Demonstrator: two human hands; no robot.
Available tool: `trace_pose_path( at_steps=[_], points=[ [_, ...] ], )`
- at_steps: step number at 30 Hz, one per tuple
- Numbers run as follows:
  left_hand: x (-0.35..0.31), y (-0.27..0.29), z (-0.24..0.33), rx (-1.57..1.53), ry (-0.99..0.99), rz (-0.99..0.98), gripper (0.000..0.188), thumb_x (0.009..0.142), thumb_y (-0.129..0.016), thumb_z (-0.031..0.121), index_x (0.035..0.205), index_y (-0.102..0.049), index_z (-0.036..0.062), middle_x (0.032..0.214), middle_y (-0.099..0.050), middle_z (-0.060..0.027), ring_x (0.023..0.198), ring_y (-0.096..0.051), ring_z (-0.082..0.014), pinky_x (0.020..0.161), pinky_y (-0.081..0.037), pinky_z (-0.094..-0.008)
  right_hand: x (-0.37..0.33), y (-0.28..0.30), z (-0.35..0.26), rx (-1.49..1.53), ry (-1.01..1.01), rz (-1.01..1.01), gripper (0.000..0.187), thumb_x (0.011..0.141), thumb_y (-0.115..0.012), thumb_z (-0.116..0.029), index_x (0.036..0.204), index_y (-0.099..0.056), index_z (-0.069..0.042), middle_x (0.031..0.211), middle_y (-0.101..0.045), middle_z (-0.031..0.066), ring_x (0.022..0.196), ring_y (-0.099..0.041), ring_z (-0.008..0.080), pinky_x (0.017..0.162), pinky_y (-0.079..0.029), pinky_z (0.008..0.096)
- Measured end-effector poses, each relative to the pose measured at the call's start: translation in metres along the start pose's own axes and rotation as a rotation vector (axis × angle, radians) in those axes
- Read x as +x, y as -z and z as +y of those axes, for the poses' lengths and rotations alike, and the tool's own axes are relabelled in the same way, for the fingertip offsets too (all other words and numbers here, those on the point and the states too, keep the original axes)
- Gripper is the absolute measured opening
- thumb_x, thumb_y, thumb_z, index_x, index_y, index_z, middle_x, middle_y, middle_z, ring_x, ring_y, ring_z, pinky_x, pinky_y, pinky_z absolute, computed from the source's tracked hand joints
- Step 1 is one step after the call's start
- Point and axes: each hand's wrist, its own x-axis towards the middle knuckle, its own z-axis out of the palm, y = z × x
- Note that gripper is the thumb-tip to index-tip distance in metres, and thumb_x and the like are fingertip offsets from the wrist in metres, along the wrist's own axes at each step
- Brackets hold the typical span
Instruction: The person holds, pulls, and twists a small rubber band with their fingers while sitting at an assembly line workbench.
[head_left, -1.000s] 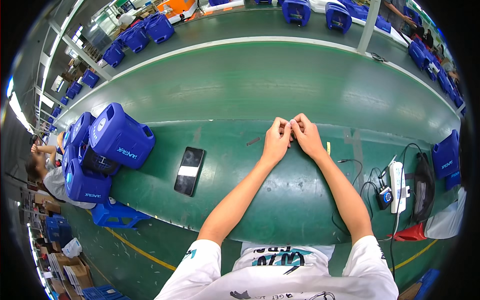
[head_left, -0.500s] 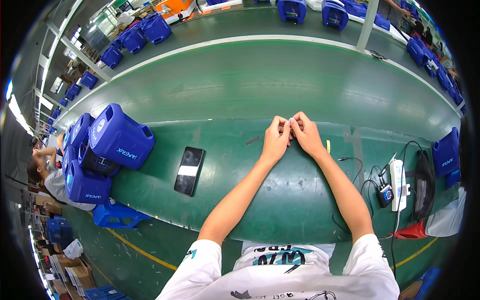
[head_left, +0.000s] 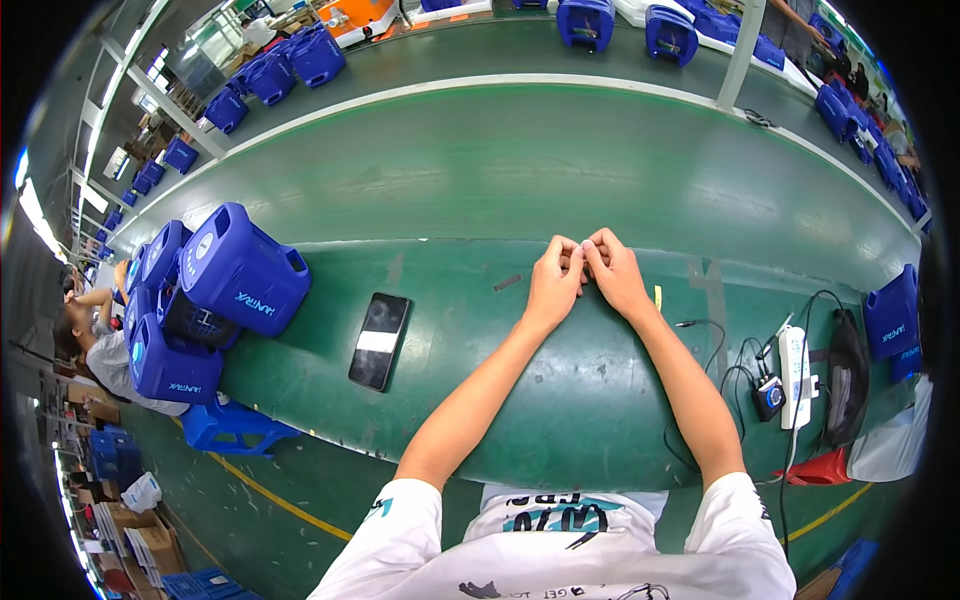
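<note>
My left hand (head_left: 556, 278) and my right hand (head_left: 613, 272) meet fingertip to fingertip just above the far part of the green tabletop (head_left: 470, 430). Both have curled, pinched fingers, and whatever lies between them, if anything, is hidden or too small to make out. A short dark strip (head_left: 507, 283) lies to the left of my left hand. Close to my right wrist is a small yellow strip (head_left: 658, 297). Farther left, a black smartphone (head_left: 380, 342) rests flat, its screen reflecting light.
Blue plastic housings (head_left: 245, 275) are stacked at the left table end, near a seated person (head_left: 112, 365) and a blue stool (head_left: 235, 428). On the right lie a white power strip (head_left: 795, 385), cables and a black pouch (head_left: 848, 385). Behind runs a long green surface (head_left: 500, 150).
My hands stay pressed together in nearly the same place. The whole view has shifted very slightly; nothing on the table has visibly moved.
</note>
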Motion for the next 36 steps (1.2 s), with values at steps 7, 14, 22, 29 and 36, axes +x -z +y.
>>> trace_pose_path(
  at_steps=[7,14,22,29,36],
  points=[
    [-0.0003,0.0012,0.0001,0.012,-0.001,-0.002,0.017,0.111,-0.057,0.018,0.103,-0.056,0.0028,0.074,-0.065,-0.0055,0.058,-0.059,-0.0095,0.051,-0.048,-0.0264,-0.0002,0.0015,-0.0026,-0.007,-0.003,-0.020,0.025,0.110,-0.059,-0.023,0.100,-0.058,0.001,0.079,-0.069,0.0073,0.069,-0.061,0.0091,0.062,-0.048,0.0292],
    [-0.0011,0.0010,0.0011,-0.001,-0.003,0.002,0.018,0.111,-0.057,0.019,0.103,-0.056,0.0026,0.074,-0.065,-0.0052,0.058,-0.059,-0.0095,0.051,-0.048,-0.0265,-0.0006,0.0002,-0.0001,-0.019,0.008,-0.010,0.023,0.110,-0.059,-0.021,0.101,-0.058,0.000,0.077,-0.068,0.0054,0.066,-0.058,0.0082,0.060,-0.045,0.0287],
    [-0.0001,-0.0017,0.0005,-0.018,0.022,-0.017,0.018,0.111,-0.058,0.019,0.103,-0.056,0.0025,0.076,-0.066,-0.0051,0.059,-0.058,-0.0091,0.051,-0.047,-0.0261,-0.0012,0.0007,0.0028,0.029,-0.003,0.024,0.023,0.109,-0.059,-0.021,0.102,-0.058,0.001,0.078,-0.069,0.0077,0.067,-0.061,0.0103,0.061,-0.047,0.0304],
    [-0.0008,0.0035,0.0002,-0.012,0.026,-0.017,0.016,0.111,-0.057,0.015,0.104,-0.056,0.0015,0.078,-0.064,-0.0047,0.062,-0.057,-0.0085,0.054,-0.046,-0.0249,-0.0012,-0.0027,0.0029,0.032,0.019,-0.002,0.023,0.109,-0.060,-0.021,0.102,-0.058,0.001,0.078,-0.069,0.0083,0.068,-0.062,0.0116,0.061,-0.049,0.0314],
    [-0.0015,0.0009,0.0038,-0.005,0.047,-0.024,0.016,0.112,-0.056,0.016,0.105,-0.055,0.0022,0.078,-0.064,-0.0046,0.062,-0.057,-0.0093,0.055,-0.046,-0.0254,-0.0011,-0.0006,0.0025,0.038,0.002,0.001,0.024,0.108,-0.060,-0.021,0.102,-0.057,0.001,0.077,-0.068,0.0075,0.067,-0.060,0.0098,0.061,-0.048,0.0304]
  ],
)
